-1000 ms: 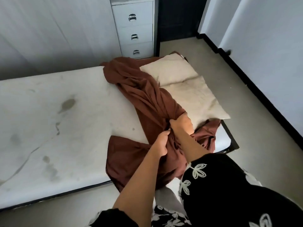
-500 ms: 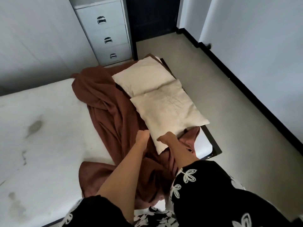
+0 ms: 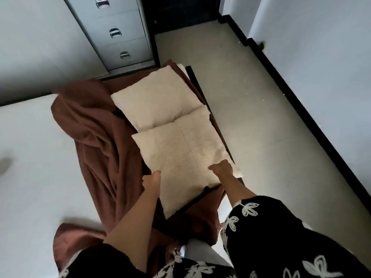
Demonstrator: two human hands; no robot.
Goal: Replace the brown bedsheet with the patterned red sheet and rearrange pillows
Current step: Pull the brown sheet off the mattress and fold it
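Observation:
Two cream pillows lie at the head end of the bare white mattress (image 3: pixel 30 157). The near pillow (image 3: pixel 180 153) is lifted a little at its front edge. My left hand (image 3: pixel 152 182) grips its left front edge and my right hand (image 3: pixel 222 169) grips its right front edge. The far pillow (image 3: pixel 156 101) lies flat behind it. The brown bedsheet (image 3: pixel 100 149) is bunched in a long heap beside and under the pillows, running down to the near edge of the bed. No patterned red sheet is in view.
A grey drawer cabinet (image 3: pixel 118 35) stands against the wall behind the bed. The black bed frame (image 3: pixel 197 87) edges the mattress on the right. Beige floor (image 3: pixel 271 127) runs along the white wall with a black skirting. My black flowered sleeves fill the bottom.
Both hands let go of the bunched brown sheet and moved onto the near pillow, now gripping its front edge and lifting it. The camera moved closer over the pillows.

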